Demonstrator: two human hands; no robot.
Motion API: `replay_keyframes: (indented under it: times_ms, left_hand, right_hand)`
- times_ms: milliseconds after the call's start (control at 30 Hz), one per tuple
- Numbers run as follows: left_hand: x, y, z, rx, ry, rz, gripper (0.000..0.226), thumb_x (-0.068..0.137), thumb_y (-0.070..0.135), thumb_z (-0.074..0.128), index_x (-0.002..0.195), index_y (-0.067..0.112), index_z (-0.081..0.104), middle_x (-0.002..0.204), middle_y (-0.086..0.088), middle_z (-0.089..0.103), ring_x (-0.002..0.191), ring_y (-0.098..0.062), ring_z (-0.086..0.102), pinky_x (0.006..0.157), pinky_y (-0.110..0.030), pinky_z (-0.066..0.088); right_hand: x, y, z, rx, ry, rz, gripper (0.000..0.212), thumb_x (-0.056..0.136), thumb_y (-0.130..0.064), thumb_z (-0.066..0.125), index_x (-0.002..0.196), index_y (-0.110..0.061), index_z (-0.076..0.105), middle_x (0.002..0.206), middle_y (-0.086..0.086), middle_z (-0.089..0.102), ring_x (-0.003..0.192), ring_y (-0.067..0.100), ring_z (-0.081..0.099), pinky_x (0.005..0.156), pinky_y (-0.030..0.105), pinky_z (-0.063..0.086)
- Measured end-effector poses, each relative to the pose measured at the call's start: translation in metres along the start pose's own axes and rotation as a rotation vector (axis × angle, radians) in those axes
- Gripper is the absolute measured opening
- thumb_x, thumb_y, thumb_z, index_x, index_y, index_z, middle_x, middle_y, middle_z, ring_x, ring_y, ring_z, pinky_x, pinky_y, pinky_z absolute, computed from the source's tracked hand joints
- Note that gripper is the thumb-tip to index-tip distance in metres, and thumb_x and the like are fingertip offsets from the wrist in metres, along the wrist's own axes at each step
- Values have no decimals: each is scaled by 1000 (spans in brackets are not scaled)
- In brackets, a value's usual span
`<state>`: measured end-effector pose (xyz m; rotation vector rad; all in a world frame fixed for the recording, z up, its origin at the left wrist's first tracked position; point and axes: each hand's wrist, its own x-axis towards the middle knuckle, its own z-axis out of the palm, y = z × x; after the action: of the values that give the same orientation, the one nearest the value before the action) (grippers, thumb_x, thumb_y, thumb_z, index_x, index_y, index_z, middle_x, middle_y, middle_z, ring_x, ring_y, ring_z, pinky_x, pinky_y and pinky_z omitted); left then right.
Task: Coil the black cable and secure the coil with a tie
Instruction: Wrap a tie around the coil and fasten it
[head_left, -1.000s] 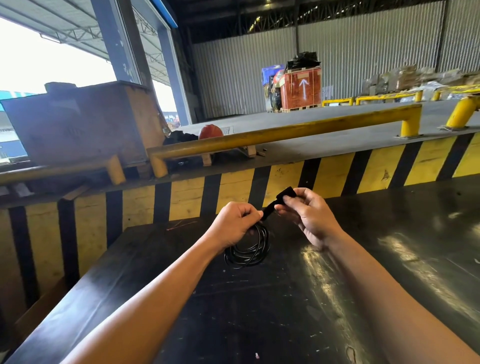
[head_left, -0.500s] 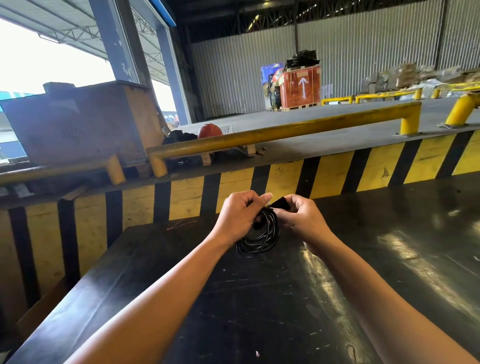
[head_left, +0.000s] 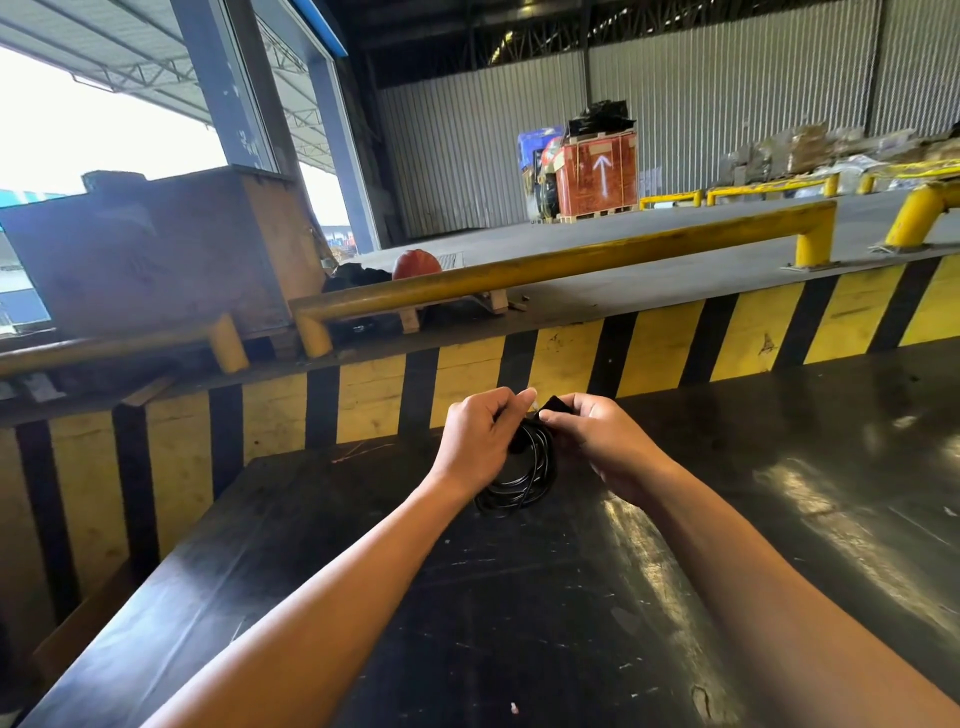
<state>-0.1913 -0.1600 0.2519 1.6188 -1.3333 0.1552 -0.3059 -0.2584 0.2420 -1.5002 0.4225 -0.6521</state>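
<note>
A coil of thin black cable (head_left: 524, 480) hangs between my two hands just above the black table (head_left: 519, 623). My left hand (head_left: 480, 441) grips the top left of the coil, fingers curled around it. My right hand (head_left: 597, 441) pinches a black tie (head_left: 555, 404) at the top of the coil, right next to my left thumb. The part of the coil under my fingers is hidden, so I cannot see how far the tie wraps around it.
The table's far edge meets a yellow and black striped wall (head_left: 649, 348). Above it runs a yellow guard rail (head_left: 545, 270). Behind the rail an orange helmet (head_left: 415, 262) lies beside a wooden crate (head_left: 156, 249). A red crate (head_left: 597, 179) stands far back.
My right hand has brought the tie from stretched out to the upper right down onto the coil. Both hands have closed together and lifted the coil slightly.
</note>
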Motion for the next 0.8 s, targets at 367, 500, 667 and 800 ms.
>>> replay_keyframes:
  times_ms: [367, 500, 667, 800]
  left_hand:
    - [3, -9, 4, 8, 109, -152, 49, 93, 33, 56, 50, 14, 44, 47, 5, 43, 47, -10, 34, 46, -26, 27]
    - [6, -11, 6, 54, 115, -195, 46, 94, 32, 56, 52, 13, 49, 49, 5, 48, 46, -10, 39, 46, -24, 31]
    - [6, -13, 9, 87, 102, -257, 43, 93, 31, 56, 54, 12, 53, 51, 5, 49, 46, -8, 41, 45, -21, 33]
    - [5, -15, 9, 98, 91, -285, 45, 94, 33, 54, 64, 1, 62, 59, -5, 58, 54, -17, 49, 53, -30, 38]
  right_hand:
    - [-19, -17, 3, -310, -67, -96, 36, 81, -25, 72, 111, -12, 59, 103, 4, 70, 95, 12, 66, 76, 20, 50]
    - [-18, -16, 8, -540, -54, -144, 55, 69, -16, 82, 116, -12, 54, 106, 6, 69, 98, 18, 66, 85, 30, 53]
    - [-19, -4, 21, -696, 119, -283, 42, 76, -23, 76, 112, -12, 56, 101, 7, 71, 93, 21, 67, 82, 34, 56]
    - [-16, 5, 25, -699, 212, -368, 25, 84, -30, 68, 102, -13, 61, 93, 7, 72, 86, 20, 68, 77, 38, 57]
